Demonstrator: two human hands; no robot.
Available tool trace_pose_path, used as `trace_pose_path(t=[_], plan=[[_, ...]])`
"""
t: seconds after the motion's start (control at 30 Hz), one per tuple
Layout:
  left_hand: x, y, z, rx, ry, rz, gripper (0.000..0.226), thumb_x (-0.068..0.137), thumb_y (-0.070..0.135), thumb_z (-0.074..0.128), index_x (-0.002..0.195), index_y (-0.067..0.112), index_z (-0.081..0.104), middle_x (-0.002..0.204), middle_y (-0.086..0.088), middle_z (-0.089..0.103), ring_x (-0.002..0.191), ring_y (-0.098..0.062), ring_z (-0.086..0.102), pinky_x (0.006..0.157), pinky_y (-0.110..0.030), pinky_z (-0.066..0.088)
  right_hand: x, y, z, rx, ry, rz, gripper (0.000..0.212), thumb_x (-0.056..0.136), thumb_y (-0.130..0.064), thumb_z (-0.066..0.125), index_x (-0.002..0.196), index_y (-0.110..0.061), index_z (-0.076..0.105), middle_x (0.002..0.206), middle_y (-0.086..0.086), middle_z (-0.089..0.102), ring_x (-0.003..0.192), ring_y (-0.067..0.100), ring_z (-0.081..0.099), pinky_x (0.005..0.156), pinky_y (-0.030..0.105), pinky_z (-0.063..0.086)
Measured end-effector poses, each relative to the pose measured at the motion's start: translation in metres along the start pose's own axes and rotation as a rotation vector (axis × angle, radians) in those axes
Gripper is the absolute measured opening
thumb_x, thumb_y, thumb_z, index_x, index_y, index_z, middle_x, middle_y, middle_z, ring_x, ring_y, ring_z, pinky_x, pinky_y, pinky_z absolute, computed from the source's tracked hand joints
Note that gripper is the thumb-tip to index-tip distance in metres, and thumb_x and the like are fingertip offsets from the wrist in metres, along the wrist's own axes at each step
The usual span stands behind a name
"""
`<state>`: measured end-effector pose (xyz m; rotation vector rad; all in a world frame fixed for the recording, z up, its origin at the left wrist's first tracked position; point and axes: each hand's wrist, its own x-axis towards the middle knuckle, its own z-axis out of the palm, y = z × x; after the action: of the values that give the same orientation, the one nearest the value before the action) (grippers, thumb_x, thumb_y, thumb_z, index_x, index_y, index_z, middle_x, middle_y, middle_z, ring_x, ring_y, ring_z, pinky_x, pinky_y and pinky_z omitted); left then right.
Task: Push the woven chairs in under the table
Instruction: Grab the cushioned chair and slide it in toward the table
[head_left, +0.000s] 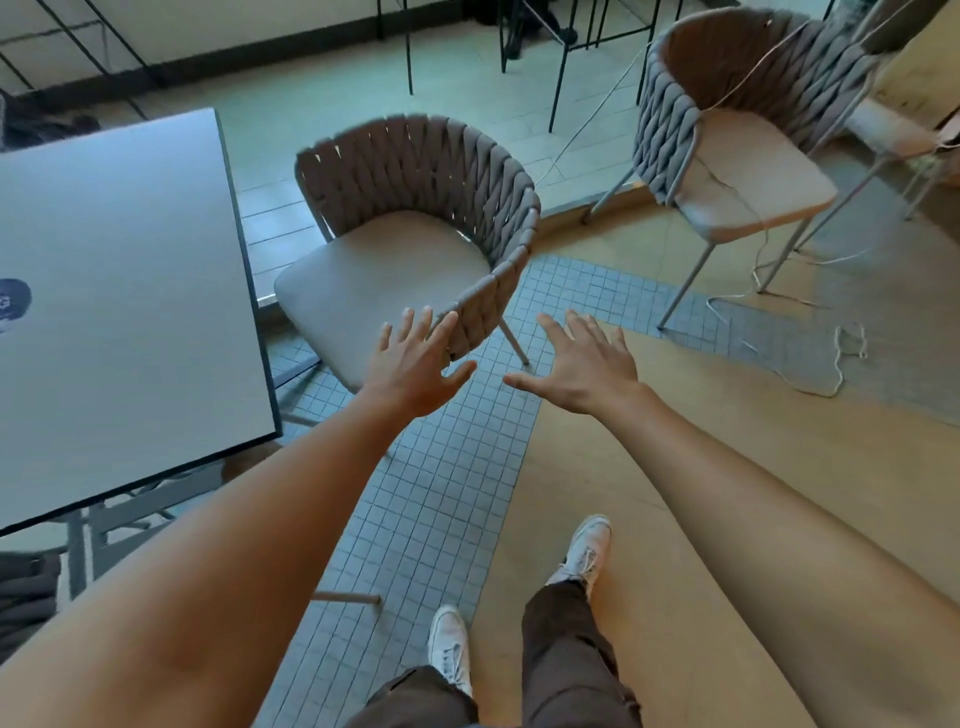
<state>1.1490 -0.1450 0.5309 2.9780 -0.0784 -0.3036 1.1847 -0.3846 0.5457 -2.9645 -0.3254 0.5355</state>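
A woven chair (415, 171) with a brown wrap-around back and a beige seat stands just right of the grey table (119, 291), its seat front touching or nearly touching the table's edge. My left hand (415, 364) hovers open, fingers spread, over the near end of its woven armrest. My right hand (582, 369) is open too, spread in the air just right of that chair, holding nothing. A second woven chair (727, 109) stands farther away at the upper right, turned away from the table.
A white cord (810, 322) trails over the floor below the far chair and across its seat. Thin black metal legs (558, 78) of other furniture stand at the back. A dark object (13, 304) lies on the table's left edge. My feet stand on tiled floor (431, 493).
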Motion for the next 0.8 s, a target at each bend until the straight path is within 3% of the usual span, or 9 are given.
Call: trace_pose_path(t=[0.47, 0.8], plan=[[0.143, 0.079, -0.018, -0.029, 0.010, -0.220, 0.083, 0.095, 0.072, 0.036, 0.162, 0.032, 0.009, 0.169, -0.009, 0.013, 0.156, -0.030, 0.008, 0.125, -0.053, 0.010, 0.166, 0.107, -0.066, -0.046, -0.028, -0.260, 0.116, 0.070, -0.099, 0.030, 0.161, -0.037, -0.005, 0.171, 0.010, -0.002, 0.156, 0.030, 0.000, 0.123, 0.059, 0.003], [0.228, 0.079, -0.010, -0.053, 0.003, -0.334, 0.084, 0.094, 0.073, 0.031, 0.162, 0.029, 0.009, 0.169, -0.008, 0.016, 0.156, -0.027, 0.007, 0.125, -0.051, 0.010, 0.275, 0.120, -0.090, -0.099, -0.020, -0.418, 0.112, 0.072, -0.098, 0.034, 0.161, -0.036, 0.003, 0.171, 0.009, 0.004, 0.155, 0.031, 0.006, 0.122, 0.060, 0.006]])
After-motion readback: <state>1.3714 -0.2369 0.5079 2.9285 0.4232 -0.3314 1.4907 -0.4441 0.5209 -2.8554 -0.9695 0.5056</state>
